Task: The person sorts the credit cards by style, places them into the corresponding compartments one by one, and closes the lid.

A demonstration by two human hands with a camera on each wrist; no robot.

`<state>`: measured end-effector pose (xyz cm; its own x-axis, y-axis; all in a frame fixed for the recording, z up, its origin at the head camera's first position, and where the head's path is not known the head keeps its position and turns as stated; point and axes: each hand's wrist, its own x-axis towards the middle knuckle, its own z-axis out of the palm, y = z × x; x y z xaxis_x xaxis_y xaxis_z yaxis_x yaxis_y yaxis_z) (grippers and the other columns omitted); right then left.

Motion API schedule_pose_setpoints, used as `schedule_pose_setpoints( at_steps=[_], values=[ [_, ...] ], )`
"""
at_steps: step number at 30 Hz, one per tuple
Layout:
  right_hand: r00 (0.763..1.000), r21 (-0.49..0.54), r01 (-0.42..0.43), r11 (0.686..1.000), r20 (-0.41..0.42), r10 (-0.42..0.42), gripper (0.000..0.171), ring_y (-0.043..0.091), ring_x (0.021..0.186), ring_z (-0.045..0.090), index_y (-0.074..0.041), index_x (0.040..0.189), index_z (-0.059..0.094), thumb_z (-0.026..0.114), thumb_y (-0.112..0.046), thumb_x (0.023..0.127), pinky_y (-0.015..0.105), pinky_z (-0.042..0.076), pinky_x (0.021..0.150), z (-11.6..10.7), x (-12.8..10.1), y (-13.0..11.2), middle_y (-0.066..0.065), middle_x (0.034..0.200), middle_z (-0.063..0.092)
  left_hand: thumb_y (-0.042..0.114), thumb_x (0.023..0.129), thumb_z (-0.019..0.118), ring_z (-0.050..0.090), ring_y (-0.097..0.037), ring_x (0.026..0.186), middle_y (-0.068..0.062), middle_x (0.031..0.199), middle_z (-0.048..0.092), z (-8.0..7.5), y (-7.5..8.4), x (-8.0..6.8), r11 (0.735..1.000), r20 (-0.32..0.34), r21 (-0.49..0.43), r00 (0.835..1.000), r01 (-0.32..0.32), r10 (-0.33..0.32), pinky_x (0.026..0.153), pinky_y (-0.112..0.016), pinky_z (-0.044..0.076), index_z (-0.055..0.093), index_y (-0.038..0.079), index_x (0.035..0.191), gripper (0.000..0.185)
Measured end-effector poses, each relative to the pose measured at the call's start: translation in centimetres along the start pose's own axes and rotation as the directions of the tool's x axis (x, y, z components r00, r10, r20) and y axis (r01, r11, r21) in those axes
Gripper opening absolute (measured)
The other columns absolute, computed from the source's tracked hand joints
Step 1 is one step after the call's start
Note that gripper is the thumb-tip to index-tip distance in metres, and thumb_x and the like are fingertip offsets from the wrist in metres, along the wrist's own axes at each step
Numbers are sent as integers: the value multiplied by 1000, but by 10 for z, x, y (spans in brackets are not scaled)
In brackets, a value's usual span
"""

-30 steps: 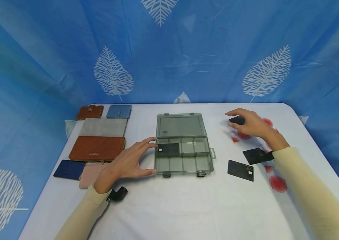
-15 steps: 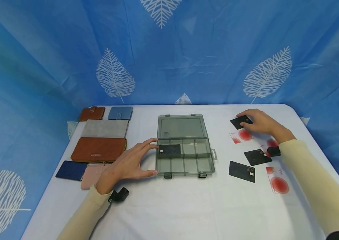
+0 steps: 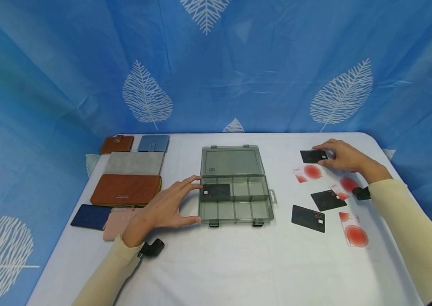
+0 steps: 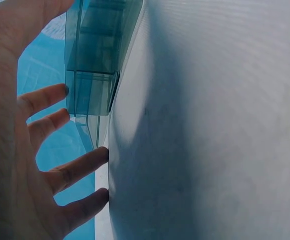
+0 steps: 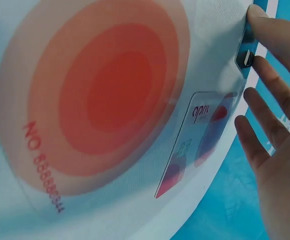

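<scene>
A smoky clear organiser box [image 3: 239, 210] lies open in the middle of the white table [image 3: 216, 263], its lid [image 3: 231, 160] folded back. One black card [image 3: 216, 191] sits in its far left compartment. My left hand [image 3: 193, 200] is spread against the box's left side, thumb at the front corner and forefinger at the rear; the left wrist view shows straight fingers [image 4: 45, 97] beside the box wall [image 4: 92, 65]. My right hand [image 3: 327, 154] rests straight fingertips on a black card [image 3: 311, 156] at the far right; its edge [image 5: 245, 56] shows under a fingertip [image 5: 264, 22].
Around the right hand lie red-and-white cards [image 3: 308, 172] [image 3: 345, 185] [image 3: 353, 229] and black cards [image 3: 328, 199] [image 3: 308, 218]. Several wallets lie at the left: small brown [image 3: 116, 144], blue [image 3: 153, 143], grey [image 3: 133, 163], long brown [image 3: 125, 190], navy [image 3: 89, 216], pink [image 3: 118, 221].
My right hand came down onto the far black card and slid and turned it to the right. The left hand and the box stayed where they were.
</scene>
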<state>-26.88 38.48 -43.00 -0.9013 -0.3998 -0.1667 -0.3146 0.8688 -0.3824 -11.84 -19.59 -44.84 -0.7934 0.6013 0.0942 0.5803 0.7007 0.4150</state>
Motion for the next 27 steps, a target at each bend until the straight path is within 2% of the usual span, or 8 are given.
schedule_pose_setpoints(
  at_steps=[2,8,12,15,20,23,27],
  values=[
    [999,12,-36,999,-7,36,62,43,110,57,3,148,59,84,-19,96,67,53,96,0,-1,1,33,137,56,64,87,81,50,-33,148,-1,174,34,1,0,0,1000,1,0,1000,2,-2,106,-61,51,51,21,160,91],
    [984,36,-170,985,-49,172,66,56,132,39,6,144,58,86,-25,94,77,40,107,0,-4,-2,37,140,50,67,87,79,51,-32,147,-1,174,34,2,0,2,1000,5,4,1000,-5,5,105,-61,52,50,21,160,91],
    [977,33,-197,980,-74,199,63,57,125,47,-1,148,55,83,-25,97,76,44,102,1,-11,-7,40,140,51,65,87,80,53,-33,145,-1,174,34,0,1,3,1000,-2,6,1000,-11,11,103,-60,53,50,20,160,91],
    [970,58,-212,976,-109,217,52,57,120,52,-5,151,54,73,-18,103,75,46,99,3,-20,-11,41,139,53,65,87,81,53,-33,145,-1,174,35,-1,1,4,1000,-3,2,1000,-9,9,103,-60,53,51,20,159,90],
    [948,100,-166,981,-258,187,39,57,117,59,-6,146,61,62,-8,108,72,50,93,9,-28,-23,39,133,62,66,87,80,52,-33,146,-1,174,34,-1,1,3,1000,2,5,1000,1,-1,104,-60,53,51,20,159,90],
    [921,133,-136,982,-349,175,37,57,116,63,-6,145,62,64,-9,107,70,52,90,13,-30,-37,38,129,66,65,87,80,52,-33,146,-2,173,35,-1,1,2,1000,-2,1,1000,4,-4,102,-61,53,52,20,159,90],
    [885,196,-103,975,-430,180,35,57,118,64,-5,140,65,67,-10,106,72,50,97,18,-32,-63,35,125,70,64,86,81,53,-34,145,-2,173,35,-2,1,2,1000,-4,-2,1000,-6,6,100,-60,54,52,21,159,89]
  ],
)
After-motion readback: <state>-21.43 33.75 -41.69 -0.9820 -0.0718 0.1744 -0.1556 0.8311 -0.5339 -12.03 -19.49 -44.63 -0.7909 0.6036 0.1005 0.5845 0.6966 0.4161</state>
